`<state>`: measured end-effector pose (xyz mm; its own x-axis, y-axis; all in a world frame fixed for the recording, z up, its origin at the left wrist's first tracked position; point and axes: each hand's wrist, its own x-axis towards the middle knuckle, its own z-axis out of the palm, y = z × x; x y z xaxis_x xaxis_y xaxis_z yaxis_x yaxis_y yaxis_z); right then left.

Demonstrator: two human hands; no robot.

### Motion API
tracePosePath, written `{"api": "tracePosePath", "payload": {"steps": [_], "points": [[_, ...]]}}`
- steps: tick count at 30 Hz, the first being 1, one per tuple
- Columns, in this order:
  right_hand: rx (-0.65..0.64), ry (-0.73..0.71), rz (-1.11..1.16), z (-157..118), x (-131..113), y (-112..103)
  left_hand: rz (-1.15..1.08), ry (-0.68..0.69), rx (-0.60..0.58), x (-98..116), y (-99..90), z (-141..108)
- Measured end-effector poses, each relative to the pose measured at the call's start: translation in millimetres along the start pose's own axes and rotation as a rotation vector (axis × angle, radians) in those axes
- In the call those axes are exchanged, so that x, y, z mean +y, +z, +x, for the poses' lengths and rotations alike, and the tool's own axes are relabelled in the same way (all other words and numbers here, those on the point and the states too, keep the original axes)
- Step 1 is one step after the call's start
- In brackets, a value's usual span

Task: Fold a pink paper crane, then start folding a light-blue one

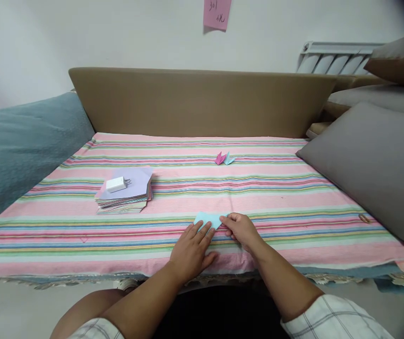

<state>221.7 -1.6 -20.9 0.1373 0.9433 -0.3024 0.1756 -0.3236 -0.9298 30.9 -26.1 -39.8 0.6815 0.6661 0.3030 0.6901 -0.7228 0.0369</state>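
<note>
A light blue sheet of folded paper (209, 218) lies on the striped cloth near the front edge of the seat. My left hand (193, 247) rests flat on its lower left part, fingers stretched out and covering some of it. At the paper's right corner, my right hand (239, 228) pinches the edge between thumb and forefinger. Farther back sit two small folded paper shapes side by side, a magenta one (219, 158) and a light blue one (228, 159).
To the left is a stack of coloured paper (122, 205) with a white plug adapter (116, 184) on top. Grey cushions (371, 160) line the right side, and a blue cover (28, 146) the left. A brown backrest (202, 103) stands behind. A small ring-like item (364, 218) lies at right.
</note>
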Motion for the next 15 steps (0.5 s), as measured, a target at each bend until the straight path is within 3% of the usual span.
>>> {"api": "tracePosePath", "payload": {"steps": [8, 15], "points": [[-0.096, 0.051, 0.195, 5.7, 4.7, -9.0, 0.015, 0.004, -0.026, -0.2, -0.8, 0.6], [-0.073, 0.067, 0.169, 8.7, 7.3, -8.1, 0.007, 0.011, -0.023, -0.4, -0.5, 0.2]]}}
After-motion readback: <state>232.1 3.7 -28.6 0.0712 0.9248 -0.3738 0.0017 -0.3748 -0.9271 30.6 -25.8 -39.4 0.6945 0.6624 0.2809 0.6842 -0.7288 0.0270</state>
